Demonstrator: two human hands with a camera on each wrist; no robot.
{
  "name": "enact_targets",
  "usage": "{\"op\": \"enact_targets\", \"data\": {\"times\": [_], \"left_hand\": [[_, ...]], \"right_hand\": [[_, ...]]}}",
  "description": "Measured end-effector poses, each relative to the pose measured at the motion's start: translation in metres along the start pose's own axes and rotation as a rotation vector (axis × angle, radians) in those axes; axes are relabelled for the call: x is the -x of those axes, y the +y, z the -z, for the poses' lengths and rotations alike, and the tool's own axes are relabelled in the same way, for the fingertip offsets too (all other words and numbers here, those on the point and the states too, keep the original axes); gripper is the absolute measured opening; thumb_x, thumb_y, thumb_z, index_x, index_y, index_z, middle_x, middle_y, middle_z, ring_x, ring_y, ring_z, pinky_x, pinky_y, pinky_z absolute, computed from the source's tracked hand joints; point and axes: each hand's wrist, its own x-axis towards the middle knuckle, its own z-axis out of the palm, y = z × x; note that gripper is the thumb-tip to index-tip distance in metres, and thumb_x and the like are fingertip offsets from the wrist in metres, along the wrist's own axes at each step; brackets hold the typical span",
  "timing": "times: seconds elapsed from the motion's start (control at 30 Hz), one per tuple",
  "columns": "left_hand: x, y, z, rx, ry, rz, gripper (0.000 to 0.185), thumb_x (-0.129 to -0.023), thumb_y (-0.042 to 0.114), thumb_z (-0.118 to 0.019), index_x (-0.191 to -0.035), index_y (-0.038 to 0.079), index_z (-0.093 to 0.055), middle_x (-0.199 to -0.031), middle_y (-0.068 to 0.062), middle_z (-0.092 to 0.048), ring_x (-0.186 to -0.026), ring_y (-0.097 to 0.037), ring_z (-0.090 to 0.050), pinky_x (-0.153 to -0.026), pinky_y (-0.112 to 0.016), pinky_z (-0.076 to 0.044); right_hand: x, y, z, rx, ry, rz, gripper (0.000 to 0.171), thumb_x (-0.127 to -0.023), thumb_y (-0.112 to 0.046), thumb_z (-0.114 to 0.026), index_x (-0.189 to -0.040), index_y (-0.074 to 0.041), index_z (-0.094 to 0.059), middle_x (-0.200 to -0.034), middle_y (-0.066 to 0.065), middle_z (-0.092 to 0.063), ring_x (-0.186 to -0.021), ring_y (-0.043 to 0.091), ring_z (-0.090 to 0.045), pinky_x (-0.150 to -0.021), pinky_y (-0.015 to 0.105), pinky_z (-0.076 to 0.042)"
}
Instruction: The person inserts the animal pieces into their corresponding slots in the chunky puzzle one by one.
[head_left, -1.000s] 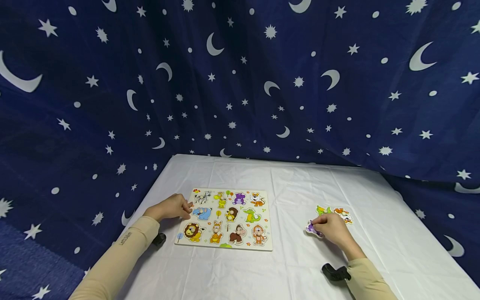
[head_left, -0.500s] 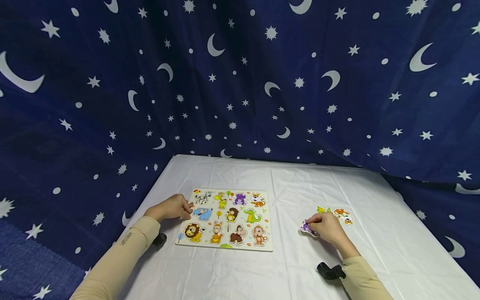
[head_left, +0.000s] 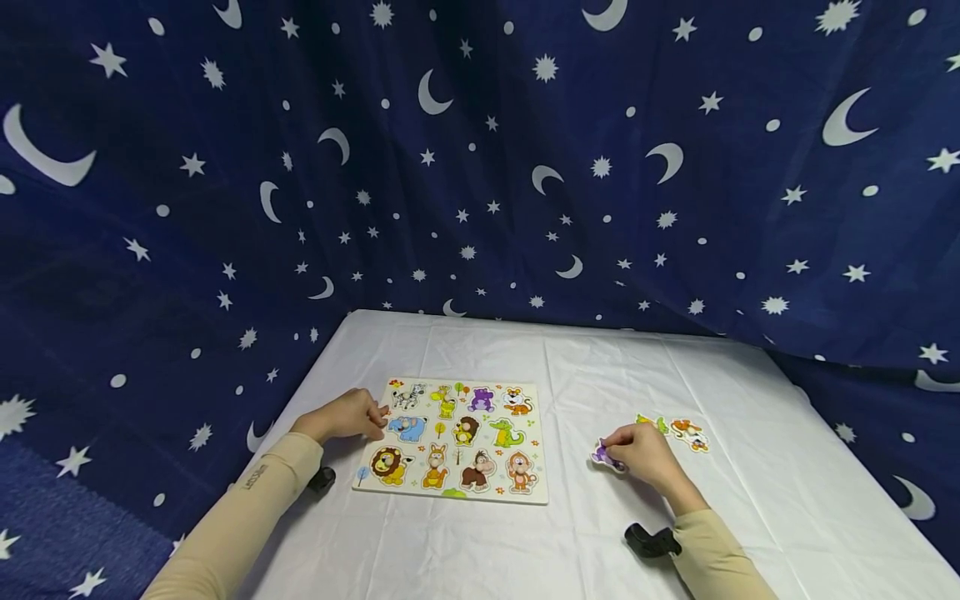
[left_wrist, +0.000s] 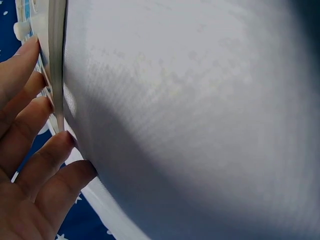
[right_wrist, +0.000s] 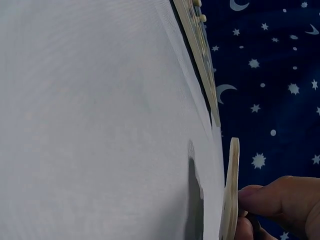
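Observation:
A cream animal puzzle board lies on the white cloth, left of centre in the head view. The fingertips of my left hand touch its left edge; the left wrist view shows the spread fingers along that edge. With thumb and fingers, my right hand pinches a purple animal puzzle piece, right of the board. In the right wrist view, this thin puzzle piece appears edge-on, apart from the cloth with a shadow beside it. The hand covers part of it.
Beyond my right hand lie an orange-and-white puzzle piece and a green-and-yellow one, partly hidden. Dark wrist cameras jut out below both hands. A blue star-patterned curtain hangs behind the table.
My right hand has carried the purple puzzle piece leftward, nearer to the board. My left hand stays at the board's left edge.

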Motion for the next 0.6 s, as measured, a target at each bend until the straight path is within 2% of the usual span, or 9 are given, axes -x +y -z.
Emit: {"op": "enact_targets", "data": {"times": [0.17,0.43,0.6], "left_hand": [[0.000,0.001,0.000,0.003,0.002,0.014,0.011,-0.073,0.005,-0.086,-0.082,0.005,-0.080,-0.103,-0.013,-0.076,-0.113,-0.032,-0.067,-0.097,-0.043,-0.053],[0.000,0.001,0.000,-0.008,0.009,0.004,0.011,-0.073,0.005,-0.086,-0.082,0.005,-0.080,-0.099,-0.011,-0.076,-0.104,-0.027,-0.069,-0.091,-0.039,-0.055],[0.001,0.003,0.001,-0.004,0.004,0.009,0.011,-0.073,0.005,-0.086,-0.082,0.005,-0.080,-0.100,-0.011,-0.076,-0.105,-0.028,-0.069,-0.090,-0.037,-0.054]], "right_hand": [[-0.002,-0.002,-0.005,0.012,0.009,-0.003,0.012,-0.077,0.006,-0.068,-0.086,0.004,-0.076,-0.080,0.011,-0.074,-0.059,0.005,-0.055,-0.051,0.019,-0.045],[-0.006,-0.011,-0.013,-0.011,0.008,-0.003,0.010,-0.079,0.007,-0.070,-0.086,0.004,-0.076,-0.078,0.011,-0.074,-0.061,0.008,-0.057,-0.053,0.020,-0.045],[-0.007,-0.016,-0.018,-0.021,0.000,0.011,0.009,-0.078,0.007,-0.071,-0.085,0.004,-0.076,-0.079,0.012,-0.074,-0.061,0.008,-0.056,-0.052,0.020,-0.045]]}}
